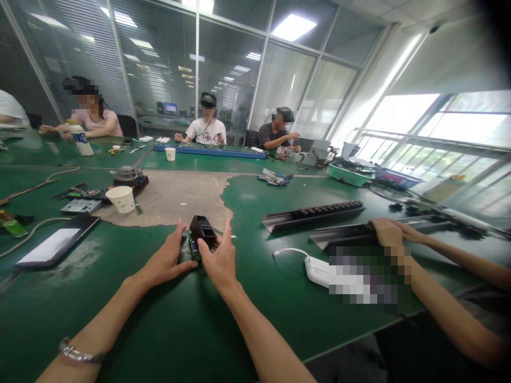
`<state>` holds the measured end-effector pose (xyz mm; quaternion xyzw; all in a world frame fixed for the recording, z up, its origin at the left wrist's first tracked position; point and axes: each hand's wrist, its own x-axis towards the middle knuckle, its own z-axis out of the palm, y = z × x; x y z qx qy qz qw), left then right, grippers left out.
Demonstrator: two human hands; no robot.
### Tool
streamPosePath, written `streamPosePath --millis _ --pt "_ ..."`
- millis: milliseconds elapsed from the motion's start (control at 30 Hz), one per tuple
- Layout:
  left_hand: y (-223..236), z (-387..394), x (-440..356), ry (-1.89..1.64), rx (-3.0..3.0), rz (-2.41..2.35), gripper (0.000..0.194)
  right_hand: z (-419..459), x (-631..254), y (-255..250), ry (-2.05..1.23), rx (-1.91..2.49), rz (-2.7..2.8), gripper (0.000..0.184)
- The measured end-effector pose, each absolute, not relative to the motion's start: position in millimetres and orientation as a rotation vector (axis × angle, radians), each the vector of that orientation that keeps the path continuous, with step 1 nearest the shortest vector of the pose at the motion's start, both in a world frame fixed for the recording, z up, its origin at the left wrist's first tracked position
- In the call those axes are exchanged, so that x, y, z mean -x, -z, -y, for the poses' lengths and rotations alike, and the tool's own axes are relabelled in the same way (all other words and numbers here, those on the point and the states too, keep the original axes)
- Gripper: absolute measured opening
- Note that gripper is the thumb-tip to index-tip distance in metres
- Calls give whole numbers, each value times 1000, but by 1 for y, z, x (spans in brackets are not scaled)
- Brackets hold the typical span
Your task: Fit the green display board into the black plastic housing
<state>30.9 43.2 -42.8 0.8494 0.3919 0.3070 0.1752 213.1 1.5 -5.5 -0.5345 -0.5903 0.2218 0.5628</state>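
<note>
My right hand point(219, 259) grips a small black plastic housing point(204, 227) with square openings in its top, the thumb on its near side and the index finger stretched up. A green circuit board point(194, 248) with small parts shows along the housing's left side; whether the two are joined I cannot tell. To the left of them, my left hand point(170, 256) is open, thumb and fingers apart. Its thumb tip lies at the lower end of the board, and whether it touches is unclear. Both hands are just above the green table point(167, 324).
A paper cup point(121, 199), a dark device with a white sheet point(54, 246) and electronic parts are on the left. To the right lie black metal rails point(313, 215), a white power strip point(317, 270) and a co-worker's hands point(387, 232). More people sit across the table.
</note>
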Motion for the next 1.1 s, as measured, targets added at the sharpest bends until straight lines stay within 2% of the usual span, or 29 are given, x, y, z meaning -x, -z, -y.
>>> streamPosePath --millis 433,967,1100 --pt "44 -44 -28 -912 -2442 -1043 111 4 -200 5 -349 1410 1560 94" --pt "45 -44 -27 -870 -2431 -1048 124 10 -208 27 -412 1413 1632 105" --pt "46 -44 -27 -863 -2448 -1052 123 8 -205 29 -467 1387 1596 96"
